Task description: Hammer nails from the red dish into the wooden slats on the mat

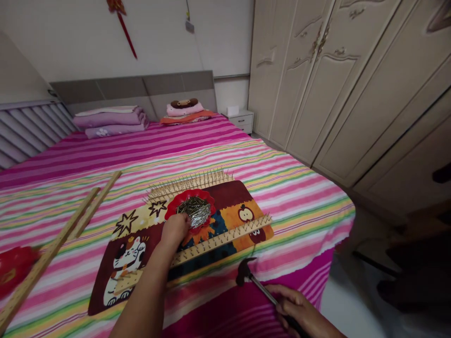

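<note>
My left hand reaches onto the bed, its fingers curled at the near edge of a red dish heaped with several metal nails; whether it holds a nail I cannot make out. My right hand grips the handle of a hammer, whose black head rests on the bedspread near the bed's front edge. A wooden strip studded with nails lies just right of my left hand. A second nailed strip lies behind the dish. All sit on a cartoon cat mat.
Long bare wooden strips lie at the left, beside a red object. Folded blankets and a cushion stack sit at the headboard. A white nightstand and wardrobe doors stand to the right.
</note>
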A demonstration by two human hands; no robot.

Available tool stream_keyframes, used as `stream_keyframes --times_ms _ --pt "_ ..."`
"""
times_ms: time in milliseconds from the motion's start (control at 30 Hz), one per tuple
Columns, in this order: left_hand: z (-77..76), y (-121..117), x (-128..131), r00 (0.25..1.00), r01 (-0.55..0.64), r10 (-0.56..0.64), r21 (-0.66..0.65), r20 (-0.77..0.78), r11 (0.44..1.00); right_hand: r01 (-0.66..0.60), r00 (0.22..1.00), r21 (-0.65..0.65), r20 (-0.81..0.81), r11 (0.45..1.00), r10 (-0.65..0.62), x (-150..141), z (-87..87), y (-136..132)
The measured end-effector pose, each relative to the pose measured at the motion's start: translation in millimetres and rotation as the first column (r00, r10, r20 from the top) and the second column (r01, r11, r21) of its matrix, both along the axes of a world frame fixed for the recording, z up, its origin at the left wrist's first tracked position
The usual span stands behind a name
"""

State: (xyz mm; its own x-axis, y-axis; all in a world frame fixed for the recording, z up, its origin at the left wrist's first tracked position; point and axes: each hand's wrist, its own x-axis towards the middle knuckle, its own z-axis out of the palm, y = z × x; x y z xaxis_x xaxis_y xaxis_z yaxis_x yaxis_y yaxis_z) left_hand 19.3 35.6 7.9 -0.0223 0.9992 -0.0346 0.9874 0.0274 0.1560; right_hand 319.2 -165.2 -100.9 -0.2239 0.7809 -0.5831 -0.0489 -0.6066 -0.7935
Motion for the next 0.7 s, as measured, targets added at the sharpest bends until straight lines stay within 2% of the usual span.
stream_keyframes --times_ms 67,167,233,333,400,467,533,700 --pt "4.6 -3 -4 0.997 0.0 -0.002 0.033 0.076 0.999 0.002 1.0 0.002 -0.001 1.0 -0.002 -1 0.7 0" --pt "13.1 -15 -14 0.938 -0.075 0.041 0.087 0.343 0.993 0.017 1.0 0.006 -0.006 1.0 -0.017 -2 1.2 -1" --pt "17.3 -31 -24 0.824 -0.163 0.077 0.104 0.562 0.981 0.022 1.0 0.017 -0.006 1.0 -0.022 -3 1.4 -2" --pt "16.8 -64 -39 0.577 -0.295 0.104 0.088 0.81 0.952 0.022 1.0 0.018 0.0 1.0 -0.022 -3 4.1 -3" --pt "10.5 -87 -47 0.433 -0.376 0.134 0.044 0.892 0.926 0.015 1.0 0.009 -0.001 1.0 -0.015 -3 7.5 -4" --pt "-0.4 -106 -52 0.352 -0.441 0.168 0.005 0.921 0.897 0.01 1.0 0.008 -0.005 1.0 -0.01 -3 10.7 -4" --pt "-14.2 -119 -55 0.337 -0.49 0.181 0.008 0.924 0.872 0.011 1.0 0.008 -0.003 1.0 -0.011 -2 12.6 -3" --pt "-42.1 -131 -56 0.414 -0.531 0.239 0.019 0.878 0.847 -0.017 1.0 -0.021 0.004 1.0 0.018 -2 13.0 -4"
